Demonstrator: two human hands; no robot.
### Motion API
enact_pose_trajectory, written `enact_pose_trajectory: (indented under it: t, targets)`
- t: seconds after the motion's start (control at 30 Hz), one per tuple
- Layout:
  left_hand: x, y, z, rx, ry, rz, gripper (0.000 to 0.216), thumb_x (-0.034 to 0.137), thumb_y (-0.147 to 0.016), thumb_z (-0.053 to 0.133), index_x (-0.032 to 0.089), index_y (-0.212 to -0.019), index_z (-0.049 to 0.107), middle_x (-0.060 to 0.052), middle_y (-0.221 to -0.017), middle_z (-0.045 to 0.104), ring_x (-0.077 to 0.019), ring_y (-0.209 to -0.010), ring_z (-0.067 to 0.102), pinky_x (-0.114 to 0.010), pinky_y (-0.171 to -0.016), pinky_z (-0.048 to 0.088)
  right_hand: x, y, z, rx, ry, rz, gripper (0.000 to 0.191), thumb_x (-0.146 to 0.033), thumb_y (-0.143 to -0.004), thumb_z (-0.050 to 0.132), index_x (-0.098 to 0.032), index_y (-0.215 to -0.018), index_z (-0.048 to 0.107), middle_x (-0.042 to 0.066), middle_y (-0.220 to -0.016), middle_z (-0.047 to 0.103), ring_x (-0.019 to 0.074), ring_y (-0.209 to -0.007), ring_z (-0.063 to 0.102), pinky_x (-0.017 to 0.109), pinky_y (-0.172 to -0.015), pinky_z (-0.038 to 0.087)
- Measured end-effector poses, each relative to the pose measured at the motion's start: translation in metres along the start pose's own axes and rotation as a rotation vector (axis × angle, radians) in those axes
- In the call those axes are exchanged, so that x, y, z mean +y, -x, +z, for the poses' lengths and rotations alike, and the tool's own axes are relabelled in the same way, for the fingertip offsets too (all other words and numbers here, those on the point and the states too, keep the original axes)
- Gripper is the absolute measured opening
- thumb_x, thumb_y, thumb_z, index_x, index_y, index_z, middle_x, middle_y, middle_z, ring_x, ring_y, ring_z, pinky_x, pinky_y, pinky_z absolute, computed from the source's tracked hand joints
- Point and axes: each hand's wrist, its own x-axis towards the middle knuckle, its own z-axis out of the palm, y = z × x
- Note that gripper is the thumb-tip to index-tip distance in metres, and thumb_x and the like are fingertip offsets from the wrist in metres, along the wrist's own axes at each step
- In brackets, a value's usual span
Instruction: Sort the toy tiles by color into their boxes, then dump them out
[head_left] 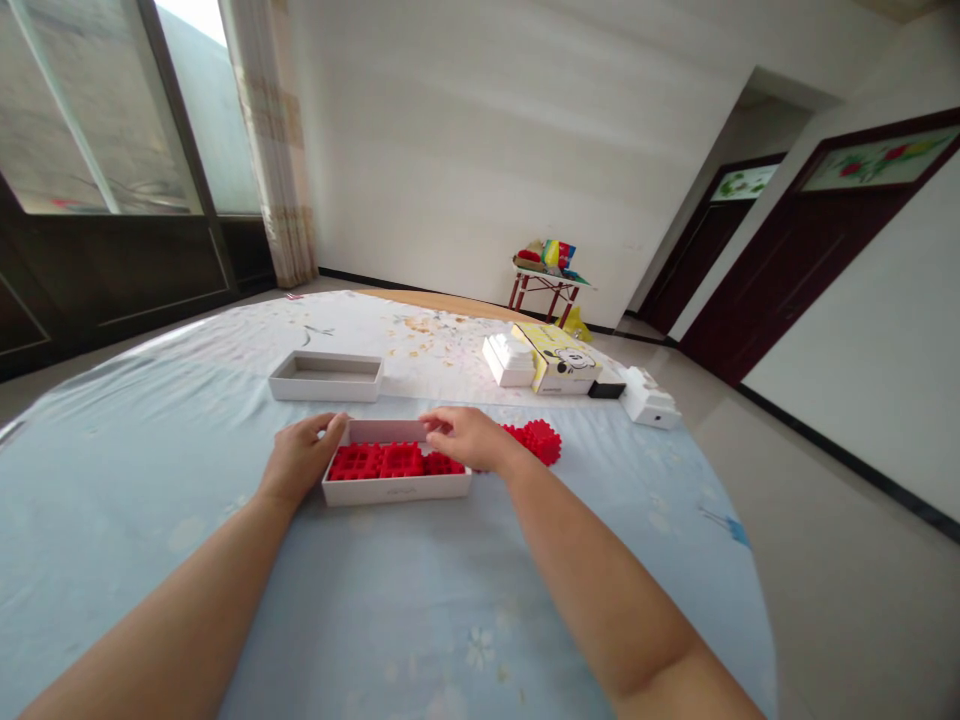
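A shallow white box (397, 487) lies on the pale blue cloth in front of me, holding several red knobbly blocks (386, 460). My left hand (300, 457) grips the box's left end, thumb on the far corner. My right hand (469, 437) rests over the box's far right rim with fingers curled and pinched together; what they hold is hidden. More loose red blocks (538, 440) lie just right of the box, beside my right wrist.
An empty white box lid (327, 377) sits farther back. A yellow cartoon box (559, 360), white boxes (508, 360) and a white piece (651, 400) lie at the back right. A small red table (546, 285) stands by the wall. The bed edge drops off at the right.
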Motion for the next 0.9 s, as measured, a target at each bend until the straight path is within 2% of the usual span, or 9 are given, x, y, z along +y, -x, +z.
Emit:
enact_pose_trajectory:
  t: [0.07,0.13,0.23,0.37,0.47,0.6,0.7,0.9]
  targets:
    - [0.001,0.0,-0.001,-0.006,-0.006,-0.005,0.05,0.05,-0.079,0.034,0.017,-0.089,0.07,-0.006,-0.086,0.071,-0.0218,-0.084,0.062,-0.024,-0.071,0.042,0.01,0.014,-0.015,0.178,0.002,0.007,0.035,-0.022,-0.08,0.053,-0.018,-0.114,0.057,0.006,-0.108,0.064,0.014,-0.088,0.06,0.027,-0.08,0.047]
    - [0.003,0.0,-0.002,-0.015,-0.009,-0.012,0.049,0.049,-0.08,0.034,0.016,-0.092,0.069,-0.008,-0.089,0.071,-0.022,-0.085,0.062,-0.024,-0.073,0.042,0.026,0.033,-0.032,0.371,0.056,0.081,0.036,-0.025,-0.079,0.054,-0.019,-0.115,0.054,0.006,-0.109,0.062,0.0136,-0.085,0.059,0.028,-0.079,0.047]
    - [0.004,0.0,-0.003,-0.025,-0.014,-0.023,0.048,0.048,-0.081,0.035,0.016,-0.093,0.069,-0.009,-0.09,0.071,-0.0219,-0.085,0.062,-0.025,-0.072,0.042,0.053,0.066,-0.053,0.479,0.191,0.262,0.039,-0.034,-0.075,0.06,-0.018,-0.109,0.053,0.007,-0.106,0.06,0.0163,-0.084,0.058,0.031,-0.079,0.047]
    - [0.002,0.0,-0.002,-0.022,-0.007,-0.039,0.048,0.049,-0.08,0.036,0.016,-0.093,0.069,-0.007,-0.089,0.071,-0.0221,-0.085,0.062,-0.024,-0.072,0.042,0.078,0.099,-0.063,0.437,0.389,0.505,0.054,-0.046,-0.067,0.065,-0.016,-0.109,0.049,0.011,-0.11,0.054,0.023,-0.098,0.056,0.034,-0.082,0.045]
    - [-0.001,-0.001,-0.001,-0.033,0.004,-0.038,0.05,0.05,-0.08,0.037,0.015,-0.096,0.068,-0.007,-0.09,0.071,-0.0218,-0.085,0.062,-0.024,-0.073,0.042,0.086,0.106,-0.06,0.355,0.461,0.587,0.058,-0.049,-0.063,0.067,-0.016,-0.106,0.049,0.013,-0.108,0.054,0.0259,-0.102,0.054,0.034,-0.083,0.044]
    - [-0.001,-0.001,-0.001,-0.04,0.005,-0.043,0.051,0.05,-0.08,0.037,0.013,-0.098,0.068,-0.009,-0.092,0.07,-0.0222,-0.088,0.061,-0.024,-0.074,0.041,0.088,0.104,-0.055,0.291,0.47,0.633,0.049,-0.041,-0.062,0.068,-0.017,-0.101,0.049,0.01,-0.102,0.055,0.0243,-0.094,0.058,0.032,-0.077,0.044]
    - [0.0,0.0,-0.003,-0.042,0.007,-0.046,0.051,0.05,-0.079,0.037,0.013,-0.098,0.068,-0.009,-0.092,0.07,-0.0227,-0.089,0.061,-0.024,-0.074,0.041,0.088,0.106,-0.058,0.278,0.451,0.613,0.045,-0.038,-0.065,0.066,-0.017,-0.102,0.05,0.01,-0.103,0.055,0.0236,-0.095,0.058,0.031,-0.08,0.043]
    - [-0.001,-0.001,-0.002,-0.026,0.001,-0.053,0.051,0.05,-0.079,0.037,0.014,-0.097,0.068,-0.008,-0.092,0.071,-0.023,-0.089,0.061,-0.025,-0.075,0.042,0.089,0.105,-0.079,0.354,0.457,0.604,0.049,-0.038,-0.07,0.06,-0.017,-0.114,0.052,0.012,-0.109,0.055,0.0231,-0.097,0.057,0.031,-0.085,0.042]
